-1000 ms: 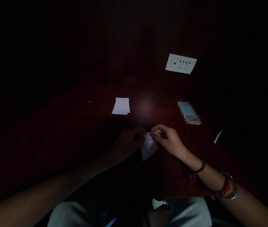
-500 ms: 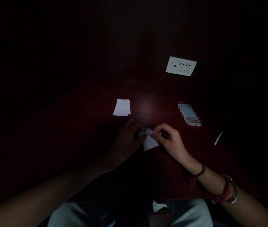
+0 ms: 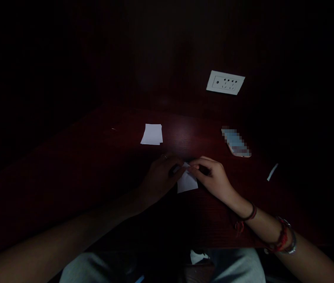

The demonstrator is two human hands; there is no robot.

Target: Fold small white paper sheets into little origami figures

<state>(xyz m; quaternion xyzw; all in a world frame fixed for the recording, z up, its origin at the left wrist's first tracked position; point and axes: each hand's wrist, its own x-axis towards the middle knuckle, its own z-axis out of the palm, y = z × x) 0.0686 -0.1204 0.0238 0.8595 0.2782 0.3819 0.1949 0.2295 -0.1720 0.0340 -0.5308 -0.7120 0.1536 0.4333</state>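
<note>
A small white sheet of paper [image 3: 187, 184] with a crease lies at the middle of the dark red table, its far part between my fingers. My left hand [image 3: 162, 173] pinches its upper left side, thumb and forefinger close together; a ring shows on one finger. From the other side my right hand [image 3: 214, 175] pinches the upper right part of the same paper. The fingertips of both hands nearly meet and cover some of the folds. Beyond my left hand lies a stack of white paper squares [image 3: 152, 134].
A phone [image 3: 236, 142] with a blurred screen lies to the right. Nearer the right side is a thin white strip [image 3: 272, 172]. A white socket panel [image 3: 226, 82] sits on the back wall. The dark red table [image 3: 96, 157] has its front edge above my knees.
Both hands have shifted slightly down with the paper. Its near part now looks flatter and squarer, and the fingertips press closer together at its far end.
</note>
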